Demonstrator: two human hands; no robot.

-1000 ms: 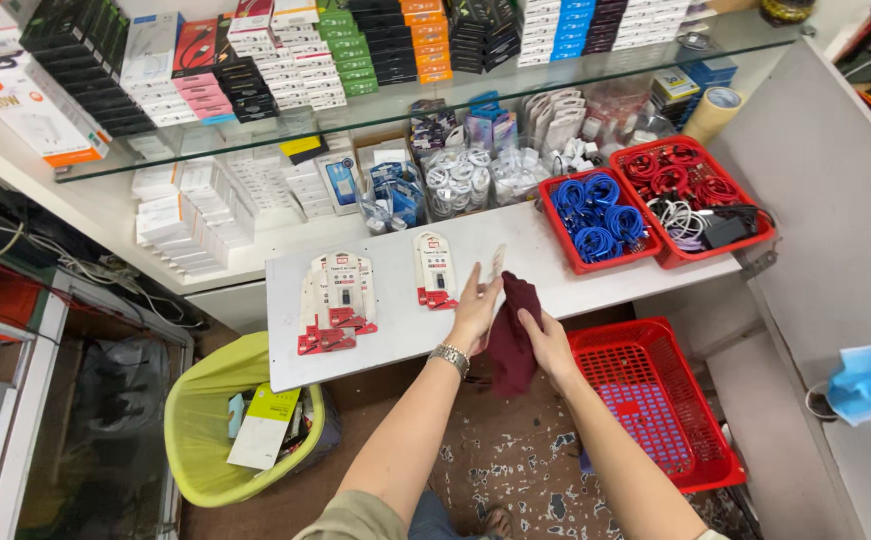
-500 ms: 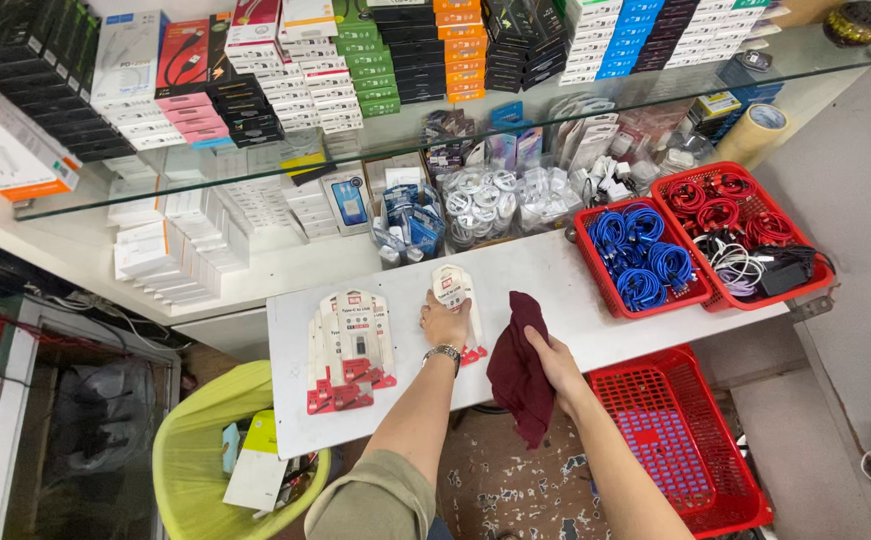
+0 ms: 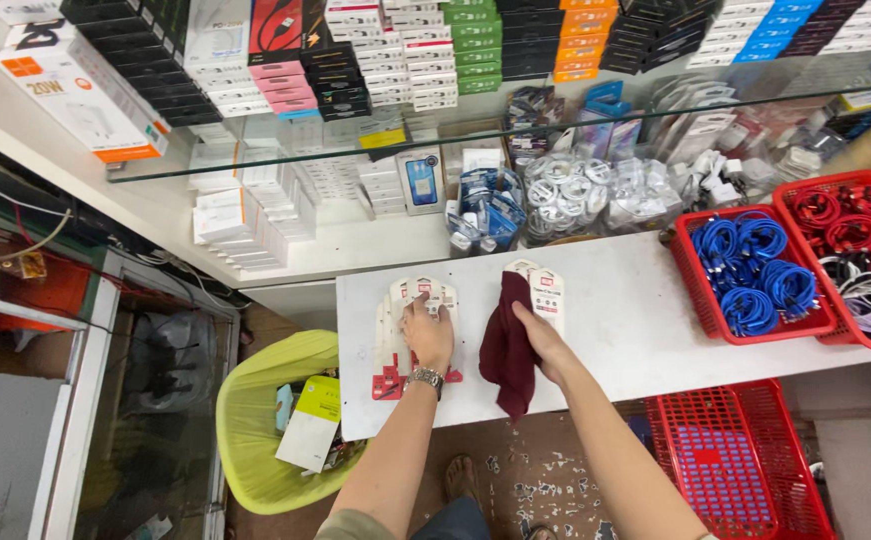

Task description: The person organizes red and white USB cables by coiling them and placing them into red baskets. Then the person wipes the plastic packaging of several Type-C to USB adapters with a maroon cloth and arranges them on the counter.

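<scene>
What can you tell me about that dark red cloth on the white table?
The dark red cloth is a soft, maroon fabric piece, crumpled into a long, upright bundle. It lies at the front of the white table, its lower end hanging over the front edge. The right hand rests against its right side; white packaging cards lie just behind it.

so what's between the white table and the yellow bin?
Head view: nothing. The yellow bin stands right against the left end of the white table, partly tucked under it.

The left hand covers most of the carded packs under it, the maroon cloth hides half the other pack, and the right-hand red basket gets clipped by the edge.
</scene>
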